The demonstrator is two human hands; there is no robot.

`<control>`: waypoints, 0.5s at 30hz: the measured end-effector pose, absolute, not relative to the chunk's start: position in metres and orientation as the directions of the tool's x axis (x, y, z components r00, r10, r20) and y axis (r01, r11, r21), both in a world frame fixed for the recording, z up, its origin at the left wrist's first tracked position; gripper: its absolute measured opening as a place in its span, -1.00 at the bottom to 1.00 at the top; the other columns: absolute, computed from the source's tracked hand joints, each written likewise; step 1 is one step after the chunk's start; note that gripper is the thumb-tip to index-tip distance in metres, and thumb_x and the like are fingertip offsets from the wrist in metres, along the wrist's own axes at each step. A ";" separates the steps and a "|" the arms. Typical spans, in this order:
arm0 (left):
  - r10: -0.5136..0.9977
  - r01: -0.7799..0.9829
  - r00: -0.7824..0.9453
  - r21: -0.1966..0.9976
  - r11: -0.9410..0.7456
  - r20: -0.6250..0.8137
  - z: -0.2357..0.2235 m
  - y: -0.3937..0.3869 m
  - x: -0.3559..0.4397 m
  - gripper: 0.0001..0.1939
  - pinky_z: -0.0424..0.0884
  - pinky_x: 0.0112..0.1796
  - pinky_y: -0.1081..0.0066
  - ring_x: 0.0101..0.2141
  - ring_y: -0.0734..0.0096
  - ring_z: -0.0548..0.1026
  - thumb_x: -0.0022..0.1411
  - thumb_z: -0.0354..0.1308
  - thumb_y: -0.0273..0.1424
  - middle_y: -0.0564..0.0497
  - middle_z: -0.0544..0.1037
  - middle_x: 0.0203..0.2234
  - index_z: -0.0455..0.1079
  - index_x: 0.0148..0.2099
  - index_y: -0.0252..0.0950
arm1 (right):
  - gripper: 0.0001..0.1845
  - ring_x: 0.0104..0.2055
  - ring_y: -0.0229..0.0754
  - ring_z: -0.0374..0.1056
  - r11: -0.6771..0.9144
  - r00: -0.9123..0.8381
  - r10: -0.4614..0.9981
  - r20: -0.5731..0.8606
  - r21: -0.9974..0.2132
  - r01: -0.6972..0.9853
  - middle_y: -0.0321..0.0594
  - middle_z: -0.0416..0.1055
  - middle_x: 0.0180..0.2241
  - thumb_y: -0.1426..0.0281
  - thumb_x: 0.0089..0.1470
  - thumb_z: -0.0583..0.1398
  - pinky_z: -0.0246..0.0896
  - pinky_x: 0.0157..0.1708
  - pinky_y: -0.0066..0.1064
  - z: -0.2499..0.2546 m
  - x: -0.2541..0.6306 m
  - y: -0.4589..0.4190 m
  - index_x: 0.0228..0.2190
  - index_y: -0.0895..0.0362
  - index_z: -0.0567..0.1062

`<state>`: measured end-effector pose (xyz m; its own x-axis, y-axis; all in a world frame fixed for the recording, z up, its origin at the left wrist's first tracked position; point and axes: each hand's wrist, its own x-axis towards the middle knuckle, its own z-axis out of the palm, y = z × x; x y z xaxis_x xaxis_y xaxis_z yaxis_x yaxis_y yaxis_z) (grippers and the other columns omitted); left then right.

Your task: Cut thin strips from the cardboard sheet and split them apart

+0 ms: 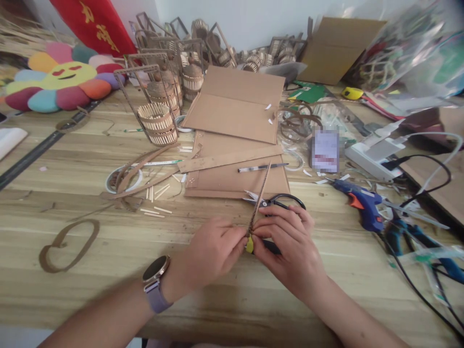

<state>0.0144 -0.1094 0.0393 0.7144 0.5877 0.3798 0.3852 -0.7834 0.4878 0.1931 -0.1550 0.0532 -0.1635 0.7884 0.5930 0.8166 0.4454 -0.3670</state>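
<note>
My left hand, with a watch on its wrist, and my right hand meet at the front middle of the table. Their fingertips pinch the near end of a narrow cardboard strip, which stands on edge and points away from me. A small yellow piece shows between the fingertips; its kind I cannot make out. A dark object lies partly hidden under my right hand. Just beyond the right fingers are black-handled scissors with blades apart. Past them, a pen rests on cardboard sheets.
Small slatted baskets with tall handles stand at the back left. Curled brown strips lie around a tape roll, with short sticks close by. A blue glue gun, a power strip and cables occupy the right side.
</note>
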 end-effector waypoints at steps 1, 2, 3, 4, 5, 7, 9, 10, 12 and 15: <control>0.592 0.388 0.714 0.492 -0.779 0.374 0.039 -0.110 0.014 -0.62 0.31 -0.37 0.40 -0.43 0.34 0.39 0.47 -0.20 -0.38 -0.01 0.45 -0.50 0.37 -0.32 -0.30 | -0.83 -0.11 -0.12 0.47 0.446 -0.163 0.791 0.589 -0.374 0.813 -0.40 0.55 -0.43 0.50 0.13 0.19 -0.06 0.08 -0.15 0.053 0.193 -0.155 -0.46 0.02 0.40; 0.595 0.391 0.713 0.495 -0.776 0.369 0.039 -0.110 0.014 -0.63 0.31 -0.37 0.39 -0.43 0.34 0.39 0.47 -0.19 -0.38 -0.01 0.45 -0.50 0.36 -0.32 -0.30 | -0.83 -0.11 -0.12 0.47 0.448 -0.163 0.793 0.587 -0.380 0.810 -0.40 0.55 -0.43 0.50 0.13 0.19 -0.05 0.08 -0.14 0.052 0.193 -0.155 -0.46 0.02 0.40; 0.598 0.393 0.715 0.499 -0.772 0.363 0.039 -0.110 0.014 -0.63 0.30 -0.37 0.39 -0.43 0.34 0.38 0.46 -0.19 -0.38 -0.01 0.44 -0.50 0.36 -0.33 -0.30 | -0.83 -0.12 -0.13 0.47 0.450 -0.166 0.795 0.583 -0.384 0.806 -0.41 0.55 -0.44 0.50 0.12 0.19 -0.05 0.09 -0.14 0.052 0.194 -0.155 -0.46 0.02 0.39; 0.601 0.393 0.717 0.507 -0.767 0.354 0.039 -0.110 0.014 -0.64 0.30 -0.37 0.39 -0.42 0.33 0.39 0.46 -0.18 -0.39 -0.01 0.44 -0.50 0.36 -0.33 -0.30 | -0.83 -0.12 -0.13 0.47 0.453 -0.169 0.798 0.579 -0.389 0.803 -0.41 0.55 -0.44 0.50 0.12 0.19 -0.05 0.09 -0.14 0.052 0.194 -0.155 -0.47 0.02 0.39; 0.603 0.389 0.719 0.518 -0.762 0.346 0.039 -0.110 0.014 -0.64 0.30 -0.37 0.39 -0.42 0.33 0.39 0.45 -0.17 -0.39 -0.02 0.44 -0.50 0.36 -0.34 -0.30 | -0.82 -0.12 -0.14 0.47 0.456 -0.172 0.799 0.576 -0.394 0.798 -0.41 0.55 -0.43 0.51 0.12 0.18 -0.04 0.09 -0.14 0.053 0.194 -0.155 -0.47 0.02 0.38; 0.607 0.379 0.722 0.543 -0.749 0.332 0.038 -0.109 0.014 -0.66 0.30 -0.36 0.39 -0.41 0.33 0.39 0.45 -0.17 -0.40 -0.02 0.44 -0.49 0.36 -0.32 -0.30 | -0.82 -0.10 -0.14 0.47 0.463 -0.176 0.804 0.568 -0.413 0.785 -0.40 0.54 -0.43 0.51 0.11 0.18 -0.03 0.09 -0.14 0.053 0.195 -0.154 -0.48 0.02 0.38; 0.607 0.367 0.717 0.556 -0.746 0.341 0.038 -0.108 0.014 -0.66 0.29 -0.36 0.40 -0.41 0.34 0.39 0.46 -0.17 -0.39 -0.01 0.44 -0.49 0.37 -0.30 -0.30 | -0.82 -0.09 -0.14 0.46 0.463 -0.171 0.811 0.559 -0.434 0.773 -0.39 0.54 -0.43 0.52 0.11 0.18 -0.02 0.10 -0.14 0.054 0.196 -0.154 -0.48 0.03 0.37; 0.608 0.365 0.713 0.556 -0.747 0.348 0.039 -0.108 0.014 -0.65 0.29 -0.37 0.40 -0.42 0.34 0.38 0.46 -0.17 -0.38 0.00 0.44 -0.50 0.37 -0.30 -0.30 | -0.82 -0.09 -0.14 0.46 0.461 -0.169 0.814 0.555 -0.442 0.770 -0.39 0.53 -0.43 0.51 0.11 0.17 -0.02 0.11 -0.14 0.054 0.197 -0.154 -0.48 0.03 0.37; 0.617 0.372 0.702 0.556 -0.744 0.356 0.040 -0.107 0.014 -0.63 0.27 -0.38 0.41 -0.43 0.36 0.37 0.47 -0.18 -0.36 0.02 0.43 -0.52 0.36 -0.33 -0.29 | -0.83 -0.07 -0.13 0.47 0.455 -0.169 0.820 0.547 -0.444 0.772 -0.39 0.54 -0.43 0.51 0.13 0.17 -0.03 0.13 -0.12 0.053 0.198 -0.154 -0.46 0.03 0.38; 0.643 0.403 0.685 0.557 -0.726 0.343 0.044 -0.108 0.014 -0.62 0.27 -0.39 0.42 -0.43 0.37 0.38 0.48 -0.17 -0.35 0.04 0.43 -0.52 0.35 -0.35 -0.28 | -0.92 -0.07 -0.11 0.48 0.463 -0.183 0.810 0.558 -0.416 0.782 -0.37 0.57 -0.38 0.46 0.15 0.20 -0.06 0.16 -0.10 0.051 0.199 -0.154 -0.34 0.02 0.42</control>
<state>0.0138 -0.1076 0.0437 0.6848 0.6432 0.3425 0.4030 -0.7259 0.5574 0.1989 -0.1538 0.0508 -0.1831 0.8096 0.5577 0.7824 0.4635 -0.4160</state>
